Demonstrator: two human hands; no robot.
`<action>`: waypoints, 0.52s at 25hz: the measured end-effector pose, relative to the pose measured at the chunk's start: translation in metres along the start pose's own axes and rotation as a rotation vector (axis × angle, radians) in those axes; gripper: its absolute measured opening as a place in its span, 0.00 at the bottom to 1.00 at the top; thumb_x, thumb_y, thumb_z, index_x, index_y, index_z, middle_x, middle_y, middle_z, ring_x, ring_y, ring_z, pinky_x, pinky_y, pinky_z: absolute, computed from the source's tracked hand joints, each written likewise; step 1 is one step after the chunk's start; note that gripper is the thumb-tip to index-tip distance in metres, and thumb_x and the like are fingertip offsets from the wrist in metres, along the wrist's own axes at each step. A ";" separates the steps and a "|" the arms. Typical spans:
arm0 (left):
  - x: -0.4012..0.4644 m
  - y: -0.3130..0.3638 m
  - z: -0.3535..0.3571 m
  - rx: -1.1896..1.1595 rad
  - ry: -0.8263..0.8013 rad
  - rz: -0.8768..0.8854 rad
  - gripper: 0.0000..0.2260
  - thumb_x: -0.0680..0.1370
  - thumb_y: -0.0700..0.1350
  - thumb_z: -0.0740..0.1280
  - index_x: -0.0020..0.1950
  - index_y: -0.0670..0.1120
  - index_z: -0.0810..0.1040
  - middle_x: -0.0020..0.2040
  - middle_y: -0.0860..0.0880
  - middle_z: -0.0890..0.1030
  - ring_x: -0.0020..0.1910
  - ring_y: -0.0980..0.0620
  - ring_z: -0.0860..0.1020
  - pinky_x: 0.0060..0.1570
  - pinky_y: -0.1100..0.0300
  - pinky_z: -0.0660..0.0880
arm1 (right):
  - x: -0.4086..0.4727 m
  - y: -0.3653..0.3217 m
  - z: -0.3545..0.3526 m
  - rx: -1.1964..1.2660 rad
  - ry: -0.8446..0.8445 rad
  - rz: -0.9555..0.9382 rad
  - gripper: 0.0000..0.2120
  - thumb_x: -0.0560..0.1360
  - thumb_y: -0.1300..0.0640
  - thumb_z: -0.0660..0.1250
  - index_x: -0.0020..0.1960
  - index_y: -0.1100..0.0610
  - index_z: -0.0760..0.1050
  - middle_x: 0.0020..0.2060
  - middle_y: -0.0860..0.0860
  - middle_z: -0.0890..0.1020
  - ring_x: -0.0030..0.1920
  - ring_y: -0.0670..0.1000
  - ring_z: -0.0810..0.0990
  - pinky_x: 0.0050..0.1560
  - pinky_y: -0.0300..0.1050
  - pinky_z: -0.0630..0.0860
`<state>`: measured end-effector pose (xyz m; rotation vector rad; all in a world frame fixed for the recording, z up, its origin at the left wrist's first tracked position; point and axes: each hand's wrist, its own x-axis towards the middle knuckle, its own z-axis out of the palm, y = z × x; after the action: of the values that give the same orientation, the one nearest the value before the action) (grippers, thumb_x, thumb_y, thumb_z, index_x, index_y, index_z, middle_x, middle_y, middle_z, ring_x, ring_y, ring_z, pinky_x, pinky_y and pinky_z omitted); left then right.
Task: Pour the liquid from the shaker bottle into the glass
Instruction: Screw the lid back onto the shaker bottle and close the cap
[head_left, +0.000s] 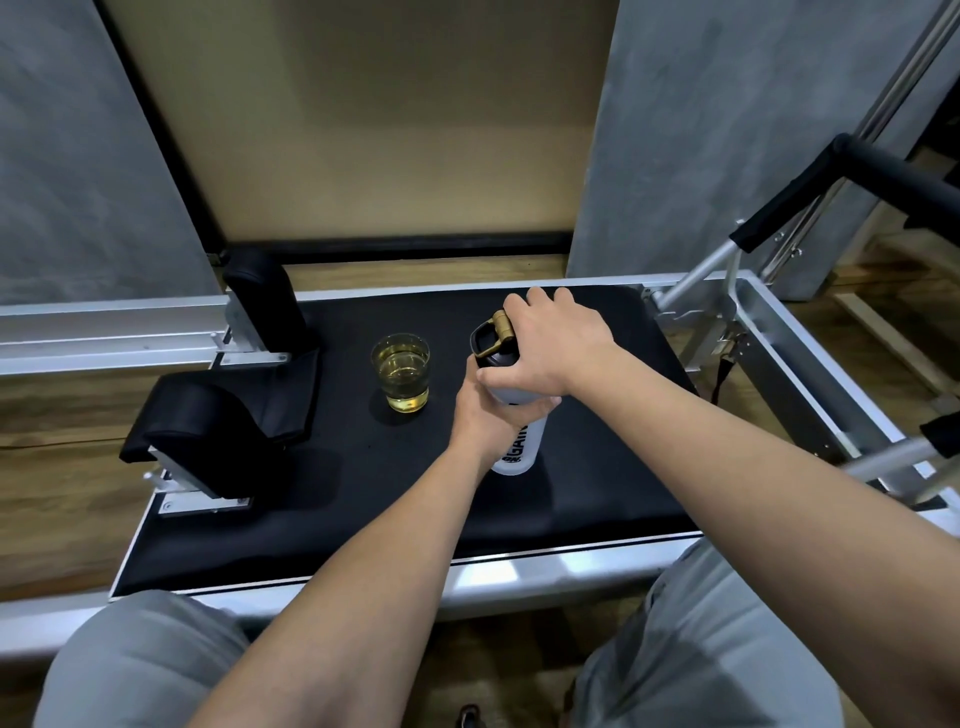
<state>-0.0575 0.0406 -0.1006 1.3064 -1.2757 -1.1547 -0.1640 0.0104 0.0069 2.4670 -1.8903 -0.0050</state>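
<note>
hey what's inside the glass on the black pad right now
The glass holds a clear yellow liquid, filling it most of the way. It stands upright on the black pad, left of the shaker bottle. The bottle's own contents are hidden by both hands.

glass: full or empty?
Partly full: the glass stands upright on the black pad with yellow liquid in it.

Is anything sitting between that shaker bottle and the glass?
Nothing visible does. The shaker bottle, held by the left hand and right hand, stands just right of the glass, with only bare black pad between them.
</note>
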 end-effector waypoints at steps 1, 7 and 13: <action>0.000 -0.001 0.000 -0.008 0.001 0.005 0.34 0.67 0.36 0.84 0.66 0.50 0.71 0.55 0.56 0.81 0.47 0.73 0.79 0.42 0.78 0.73 | 0.000 -0.002 0.000 -0.004 0.001 0.009 0.35 0.64 0.23 0.59 0.55 0.51 0.66 0.50 0.50 0.71 0.52 0.56 0.69 0.38 0.53 0.70; 0.000 0.001 0.001 -0.035 -0.005 0.002 0.36 0.67 0.35 0.84 0.70 0.46 0.71 0.60 0.51 0.82 0.50 0.71 0.79 0.45 0.77 0.73 | 0.000 -0.002 0.000 0.000 0.004 0.012 0.35 0.63 0.23 0.60 0.55 0.50 0.65 0.50 0.50 0.71 0.53 0.57 0.69 0.38 0.52 0.69; 0.001 -0.006 0.002 -0.019 0.018 0.087 0.41 0.65 0.38 0.86 0.74 0.46 0.72 0.61 0.60 0.79 0.56 0.73 0.78 0.53 0.77 0.73 | 0.000 -0.003 -0.001 -0.003 0.001 0.027 0.37 0.64 0.24 0.61 0.59 0.51 0.68 0.50 0.51 0.70 0.52 0.56 0.68 0.38 0.53 0.68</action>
<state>-0.0588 0.0397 -0.1069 1.2328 -1.2922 -1.0894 -0.1612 0.0109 0.0078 2.4391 -1.9218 -0.0052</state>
